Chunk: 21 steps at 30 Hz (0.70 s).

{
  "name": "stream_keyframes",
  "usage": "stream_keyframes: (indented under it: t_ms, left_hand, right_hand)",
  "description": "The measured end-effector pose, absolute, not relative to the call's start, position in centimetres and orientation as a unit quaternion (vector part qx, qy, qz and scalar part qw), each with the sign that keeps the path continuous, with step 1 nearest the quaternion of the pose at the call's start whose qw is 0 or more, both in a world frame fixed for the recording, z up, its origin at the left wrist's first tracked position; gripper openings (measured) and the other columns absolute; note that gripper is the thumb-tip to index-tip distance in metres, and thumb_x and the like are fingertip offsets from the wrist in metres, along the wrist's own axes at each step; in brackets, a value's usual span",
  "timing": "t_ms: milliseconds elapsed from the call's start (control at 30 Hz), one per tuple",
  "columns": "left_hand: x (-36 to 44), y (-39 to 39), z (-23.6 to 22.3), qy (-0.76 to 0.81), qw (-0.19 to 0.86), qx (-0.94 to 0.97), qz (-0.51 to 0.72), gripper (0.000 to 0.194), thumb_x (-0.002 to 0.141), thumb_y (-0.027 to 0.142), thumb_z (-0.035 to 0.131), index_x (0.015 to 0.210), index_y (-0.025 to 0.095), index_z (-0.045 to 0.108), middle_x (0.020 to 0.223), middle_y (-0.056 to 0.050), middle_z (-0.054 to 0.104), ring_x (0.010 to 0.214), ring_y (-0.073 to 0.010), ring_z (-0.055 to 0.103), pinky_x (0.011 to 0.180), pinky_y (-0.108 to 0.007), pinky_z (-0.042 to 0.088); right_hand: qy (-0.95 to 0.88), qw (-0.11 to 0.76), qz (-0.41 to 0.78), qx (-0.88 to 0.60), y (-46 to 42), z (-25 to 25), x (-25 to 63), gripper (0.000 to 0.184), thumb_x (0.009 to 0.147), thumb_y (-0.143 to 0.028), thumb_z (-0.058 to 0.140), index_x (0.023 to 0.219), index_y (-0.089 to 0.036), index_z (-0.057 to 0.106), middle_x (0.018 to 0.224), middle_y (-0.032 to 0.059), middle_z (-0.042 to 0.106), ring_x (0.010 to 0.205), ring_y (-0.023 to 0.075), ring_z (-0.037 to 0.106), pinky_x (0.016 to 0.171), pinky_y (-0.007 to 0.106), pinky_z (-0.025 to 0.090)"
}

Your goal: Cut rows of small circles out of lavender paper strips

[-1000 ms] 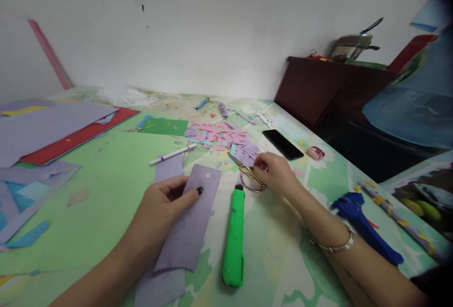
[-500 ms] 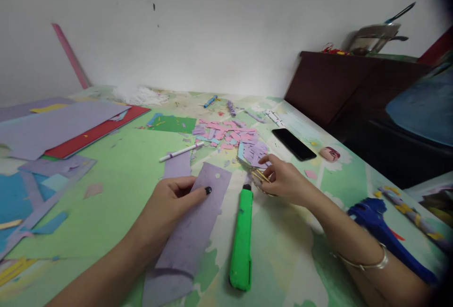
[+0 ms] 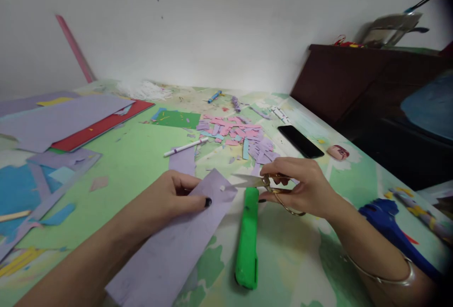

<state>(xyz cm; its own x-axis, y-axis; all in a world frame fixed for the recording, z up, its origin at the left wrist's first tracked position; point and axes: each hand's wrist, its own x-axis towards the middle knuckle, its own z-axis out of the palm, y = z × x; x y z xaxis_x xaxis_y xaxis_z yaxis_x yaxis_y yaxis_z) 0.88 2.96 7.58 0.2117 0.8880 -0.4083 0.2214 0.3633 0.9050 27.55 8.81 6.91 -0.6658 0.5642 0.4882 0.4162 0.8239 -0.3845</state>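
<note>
Between its thumb and fingers my left hand [image 3: 180, 192] grips a strip of purple paper [image 3: 173, 245], which has a small hole near its far end. My right hand [image 3: 300, 186] holds gold-handled scissors [image 3: 267, 184], fingers in the loops. Their blades are parted and point left, the lower one reaching the paper's far end by the hole. Whether the blade touches the paper I cannot tell. Below the scissors lies a green pen-shaped tool [image 3: 247, 245]. A white pen [image 3: 186, 147] rests across another purple piece [image 3: 182, 161] beyond my left hand.
Pink and purple paper scraps [image 3: 244, 134] lie mid-table beside a green card [image 3: 179, 119]. To the right are a black phone [image 3: 300, 141], an eraser-like block [image 3: 338, 152] and a blue glue gun [image 3: 389, 226]. Stacked paper sheets [image 3: 71, 115] cover the left side.
The scissors have come up from the table and moved nearer the paper, blades now parted. My left hand has turned and lifted the purple strip. The view has shifted slightly.
</note>
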Motion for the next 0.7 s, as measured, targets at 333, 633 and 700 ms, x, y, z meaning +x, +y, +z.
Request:
stream_keyframes:
  t_ms: [333, 633, 700]
  left_hand:
    - [0.27, 3.01, 7.81, 0.536, 0.641, 0.502, 0.223, 0.012, 0.059, 0.029, 0.067, 0.065, 0.024, 0.076, 0.057, 0.001, 0.067, 0.045, -0.0116, 0.055, 0.043, -0.018, 0.038]
    - [0.14, 3.06, 7.55, 0.512, 0.660, 0.514, 0.199, 0.018, 0.064, 0.022, 0.063, 0.073, 0.026, 0.078, 0.061, 0.002, 0.069, 0.047, -0.0110, 0.055, 0.044, -0.018, 0.036]
    - [0.16, 3.07, 7.59, 0.513, 0.662, 0.511, 0.195, 0.020, 0.064, 0.022, 0.063, 0.075, 0.026, 0.078, 0.061, 0.002, 0.069, 0.047, -0.0110, 0.055, 0.043, -0.018, 0.036]
  right_hand:
    - [-0.942, 0.258, 0.062, -0.208, 9.24, 6.58, 27.81, 0.019, 0.084, -0.025, 0.066, 0.101, -0.019, 0.070, 0.067, 0.0017, 0.062, 0.061, 0.0112, 0.052, 0.058, 0.025, 0.038]
    - [-0.953, 0.243, 0.015, -0.181, 8.80, 6.38, 27.71, 0.018, 0.089, -0.021, 0.060, 0.105, -0.022, 0.068, 0.069, 0.0005, 0.062, 0.062, 0.0108, 0.051, 0.059, 0.026, 0.038]
    - [-0.954, 0.241, 0.014, -0.179, 8.79, 6.32, 27.75, 0.019, 0.088, -0.020, 0.062, 0.106, -0.022, 0.068, 0.069, 0.0003, 0.062, 0.063, 0.0110, 0.051, 0.059, 0.026, 0.038]
